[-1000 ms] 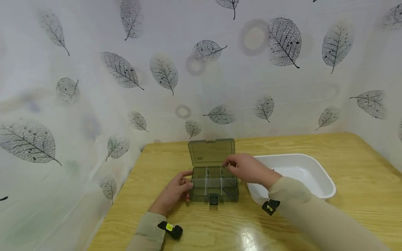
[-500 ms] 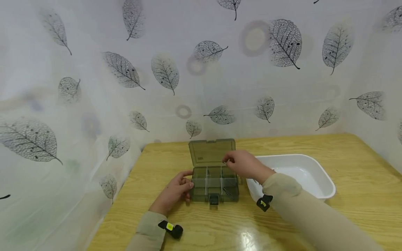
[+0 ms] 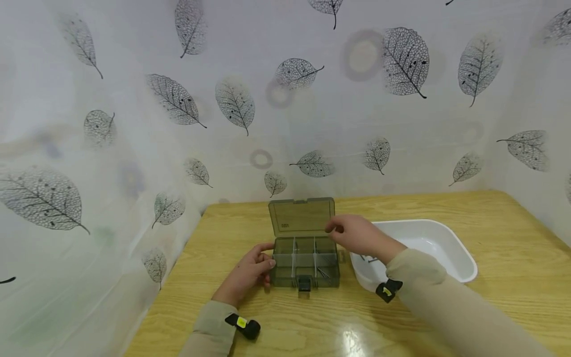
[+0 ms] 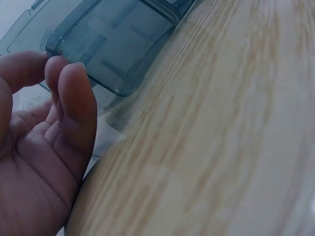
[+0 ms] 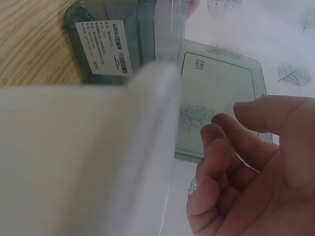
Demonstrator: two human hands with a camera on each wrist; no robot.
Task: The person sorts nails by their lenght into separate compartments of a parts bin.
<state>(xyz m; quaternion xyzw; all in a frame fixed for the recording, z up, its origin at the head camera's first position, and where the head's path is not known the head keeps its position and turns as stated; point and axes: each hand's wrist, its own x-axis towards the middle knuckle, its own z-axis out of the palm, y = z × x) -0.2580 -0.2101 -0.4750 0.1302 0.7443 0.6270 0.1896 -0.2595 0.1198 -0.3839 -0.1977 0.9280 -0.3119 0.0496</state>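
A smoky translucent compartment box (image 3: 282, 278) stands on the wooden table, its lid (image 3: 300, 215) raised at the back. Thin dark metal pieces, like screws or nails (image 3: 323, 272), lie in its front right compartment. My left hand (image 3: 246, 273) holds the box's left side, thumb and fingertips at its corner in the left wrist view. Just past the box's back right corner, my right hand (image 3: 357, 237) hovers in front of the lid. Its fingers are loosely bent, and the right wrist view shows a gap between thumb and index finger (image 5: 231, 130) with nothing in it.
On the right, close to the box, stands a white tray (image 3: 466, 265), partly behind the right forearm. Small metal screw-like pieces (image 3: 371, 259) lie at its left end. A leaf-patterned curtain (image 3: 250, 148) hangs behind and to the left of the table.
My right hand lifted from the back right compartment, then moved right toward the tray; a small shiny speck at its fingertips no longer shows. The left hand and box stayed put.
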